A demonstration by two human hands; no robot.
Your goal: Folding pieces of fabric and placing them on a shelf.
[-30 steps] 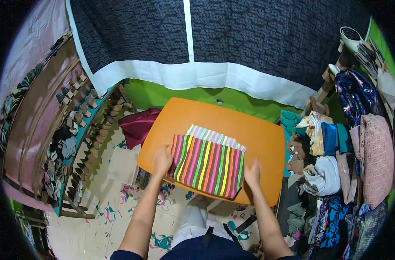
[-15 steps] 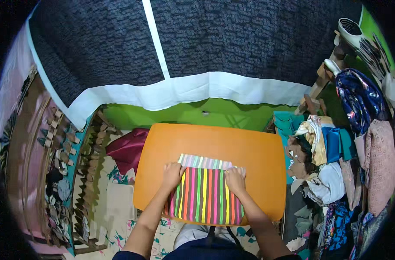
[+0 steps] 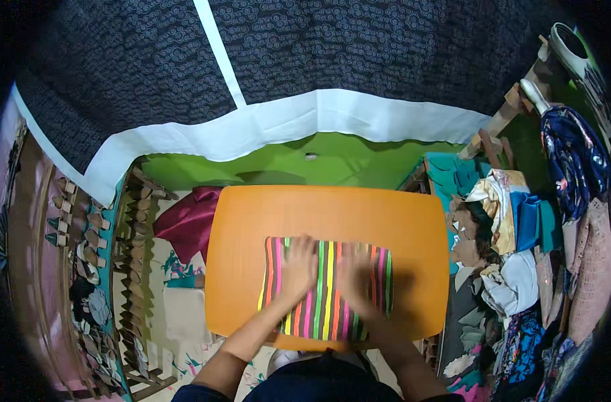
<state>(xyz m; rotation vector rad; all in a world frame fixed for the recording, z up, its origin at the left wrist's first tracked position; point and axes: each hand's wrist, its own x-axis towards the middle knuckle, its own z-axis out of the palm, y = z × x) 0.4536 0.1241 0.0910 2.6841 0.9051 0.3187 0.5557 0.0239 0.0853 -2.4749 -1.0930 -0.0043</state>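
A cloth with bright multicoloured stripes lies spread in a rough rectangle on the orange table, close to its near edge. Its stripes run away from me. On its upper left-middle part rests my left hand, flat with the fingers stretched forward. Beside it, a short gap to the right, my right hand also lies over the cloth, fingers stretched out but blurred by motion. Neither hand grips the fabric. Both forearms cover parts of the cloth's lower half.
Shoe racks stand to the left. A maroon cloth hangs by the table's left side. Piled clothes and fabrics fill the right side. A dark patterned curtain with a white border hangs ahead, before a green wall.
Both hands have let go of the cloth's far corners and moved inward onto it. The pale strip at the far edge no longer shows; bright stripes now reach that edge.
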